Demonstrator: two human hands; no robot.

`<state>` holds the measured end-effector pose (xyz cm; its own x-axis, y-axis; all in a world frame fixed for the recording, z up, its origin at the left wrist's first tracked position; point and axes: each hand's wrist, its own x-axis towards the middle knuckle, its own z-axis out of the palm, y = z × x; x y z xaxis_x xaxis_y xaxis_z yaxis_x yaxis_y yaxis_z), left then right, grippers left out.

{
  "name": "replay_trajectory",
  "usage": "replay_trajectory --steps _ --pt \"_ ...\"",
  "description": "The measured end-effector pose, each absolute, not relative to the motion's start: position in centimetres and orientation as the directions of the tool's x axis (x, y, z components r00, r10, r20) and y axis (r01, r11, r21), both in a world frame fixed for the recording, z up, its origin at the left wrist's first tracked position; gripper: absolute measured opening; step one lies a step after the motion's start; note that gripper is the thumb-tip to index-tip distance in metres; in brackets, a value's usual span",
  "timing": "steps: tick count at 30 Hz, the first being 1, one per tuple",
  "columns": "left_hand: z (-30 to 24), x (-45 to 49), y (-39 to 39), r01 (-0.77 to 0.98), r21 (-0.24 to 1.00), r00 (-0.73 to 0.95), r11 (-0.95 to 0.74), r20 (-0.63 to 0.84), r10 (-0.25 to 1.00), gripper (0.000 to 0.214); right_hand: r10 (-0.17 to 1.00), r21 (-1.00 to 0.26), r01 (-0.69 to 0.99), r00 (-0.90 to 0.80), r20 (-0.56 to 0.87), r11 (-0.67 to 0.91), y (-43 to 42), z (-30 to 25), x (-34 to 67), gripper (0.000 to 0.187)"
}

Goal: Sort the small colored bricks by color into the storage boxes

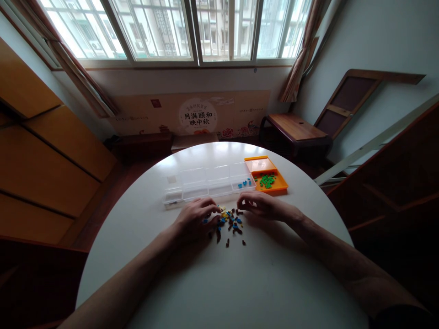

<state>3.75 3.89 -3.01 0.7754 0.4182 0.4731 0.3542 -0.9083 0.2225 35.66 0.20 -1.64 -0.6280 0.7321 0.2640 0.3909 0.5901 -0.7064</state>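
Note:
A loose pile of small toy building bricks [230, 220], mostly brown, blue and yellow, lies on the white table. My left hand [198, 214] rests at the pile's left side, fingers bent but apart, the tips over its edge. On the right, my right hand [260, 204] curves down with its fingertips beside a brown brick [239, 212]; no brick shows in its grasp. Behind the pile lies a clear plastic compartment case [195, 192], with several blue bricks [244, 183] in its right front compartment. Green bricks [267, 181] fill part of the orange box [281, 186] next to it.
The round white table [219, 283] has its curved far edge just beyond the case. A wooden stool or chair [297, 127] stands past it at the right. Wooden cabinets [51, 178] stand at the left, and windows [154, 29] line the far wall.

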Motion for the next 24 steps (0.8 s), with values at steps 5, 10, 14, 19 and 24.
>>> replay_trajectory --steps 5,10,14,19,24 --pt "-3.0 3.7 3.9 0.366 0.196 0.778 -0.910 0.472 0.414 0.012 0.752 -0.736 0.364 -0.592 0.290 0.571 0.2 -1.8 35.4 0.013" --pt "-3.0 3.7 3.9 0.373 0.200 0.770 -0.906 0.477 0.423 0.013 0.752 -0.729 0.379 -0.598 0.277 0.570 0.4 -2.4 35.5 0.013" --pt "-3.2 3.6 3.9 0.371 0.201 0.774 -0.907 0.472 0.421 0.013 0.776 -0.718 0.425 -0.577 0.254 0.551 0.2 -2.3 35.5 0.012" --pt "-3.1 3.7 3.9 0.369 0.198 0.776 -0.908 0.473 0.418 0.012 0.780 -0.699 0.455 -0.579 0.238 0.551 0.0 -2.1 35.6 0.015" --pt "-3.0 3.8 3.9 0.364 0.203 0.776 -0.909 0.473 0.416 0.012 0.740 -0.685 0.428 -0.626 0.246 0.589 -0.2 -1.3 35.9 0.012"
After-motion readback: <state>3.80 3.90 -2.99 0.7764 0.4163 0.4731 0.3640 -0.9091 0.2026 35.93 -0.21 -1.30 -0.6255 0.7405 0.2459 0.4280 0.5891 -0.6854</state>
